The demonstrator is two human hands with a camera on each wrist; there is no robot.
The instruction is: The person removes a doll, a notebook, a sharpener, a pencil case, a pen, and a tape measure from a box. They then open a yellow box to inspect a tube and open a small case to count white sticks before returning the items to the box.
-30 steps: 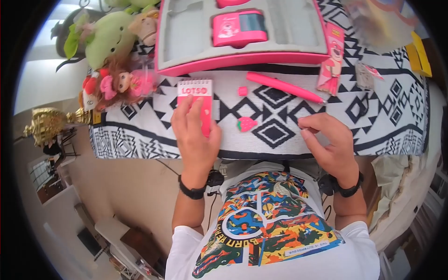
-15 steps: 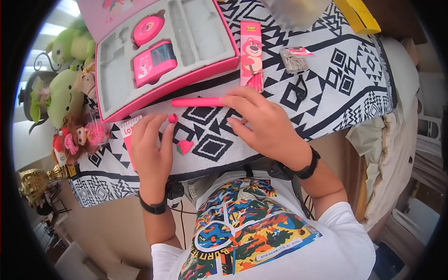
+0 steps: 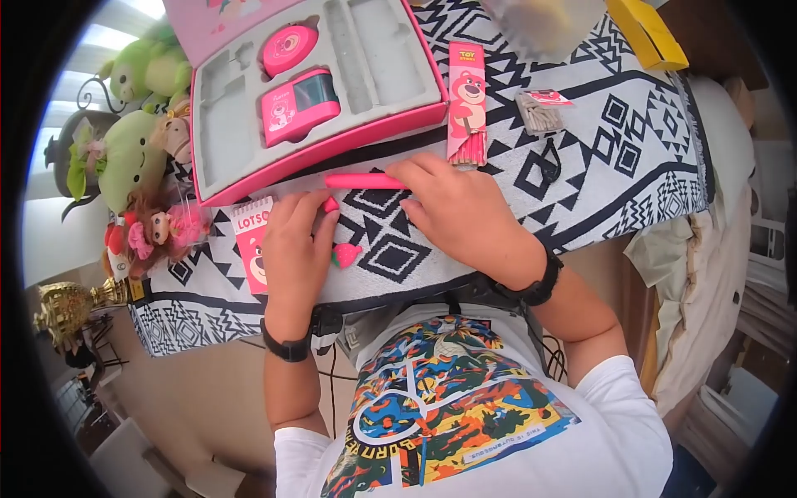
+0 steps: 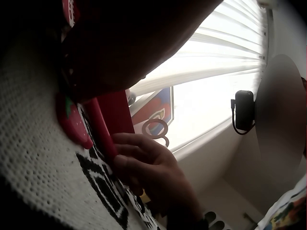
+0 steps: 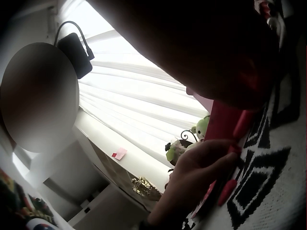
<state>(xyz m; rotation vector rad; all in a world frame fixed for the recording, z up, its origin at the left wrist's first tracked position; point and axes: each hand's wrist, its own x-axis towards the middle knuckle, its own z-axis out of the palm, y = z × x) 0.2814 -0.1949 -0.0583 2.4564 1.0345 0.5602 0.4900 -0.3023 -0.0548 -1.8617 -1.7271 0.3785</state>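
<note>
Two hands worked at the near side: the left hand (image 3: 299, 253) had its grip nearly closed, pinching one small pink piece (image 3: 331, 204); the right hand (image 3: 465, 212) had its grip closed about the right end of one pink stick (image 3: 361, 181), just above the cloth. One strawberry-shaped piece (image 3: 346, 255) and one notepad (image 3: 251, 245) lay near the left hand. One patterned cloth (image 3: 199, 324), black and white, covered the worktop. Beyond stood one open pink box (image 3: 320, 155) bearing two pink items, one round (image 3: 290, 50), one rectangular (image 3: 286, 114). Two green plush toys (image 3: 133, 162) sat left; pale blinds (image 4: 216, 52) hung behind.
</note>
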